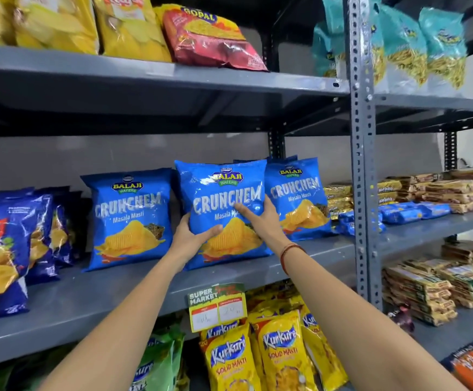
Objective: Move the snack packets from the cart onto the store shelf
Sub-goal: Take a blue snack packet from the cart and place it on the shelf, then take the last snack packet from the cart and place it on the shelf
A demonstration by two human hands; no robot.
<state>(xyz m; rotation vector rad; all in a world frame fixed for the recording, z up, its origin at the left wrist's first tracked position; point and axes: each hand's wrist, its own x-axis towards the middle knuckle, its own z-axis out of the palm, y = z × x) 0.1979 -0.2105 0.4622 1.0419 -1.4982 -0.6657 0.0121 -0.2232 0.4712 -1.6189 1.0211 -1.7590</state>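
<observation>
A blue Crunchem packet (pixel 221 193) stands upright on the grey middle shelf (pixel 88 300), between two like packets, one to its left (pixel 129 218) and one to its right (pixel 297 196). My left hand (pixel 190 235) grips its lower left side, thumb across the front. My right hand (pixel 260 218) presses against its right side, fingers on the front face. The packet's bottom edge rests on the shelf. No cart is in view.
Dark blue Lay's bags (pixel 1 249) crowd the shelf's left end. A perforated steel upright (pixel 363 165) divides the bays, with biscuit packs (pixel 441 193) to its right. Yellow Kurkure bags (pixel 257 356) and a price tag (pixel 217 306) sit below; yellow and red packets (pixel 210 38) above.
</observation>
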